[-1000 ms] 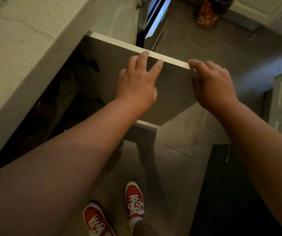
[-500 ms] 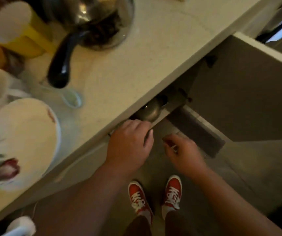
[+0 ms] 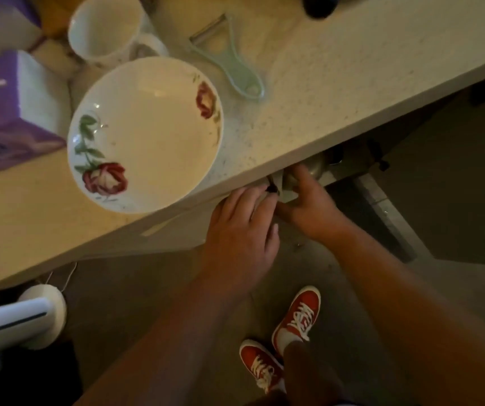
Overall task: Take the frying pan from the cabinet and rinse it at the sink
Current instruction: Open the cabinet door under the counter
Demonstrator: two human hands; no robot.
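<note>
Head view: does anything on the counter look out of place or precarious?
Yes. The floral bowl sits at the very front of the countertop, its rim overhanging the edge, directly above where both hands reach into the cabinet. The peeler and mug lie well back.

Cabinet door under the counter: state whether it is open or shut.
Open. The cabinet door stands swung out from the counter, and both hands reach into the dark opening.

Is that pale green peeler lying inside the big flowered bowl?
No, the pale green plastic peeler lies on the speckled countertop, just beside the white rose-patterned bowl.
</note>
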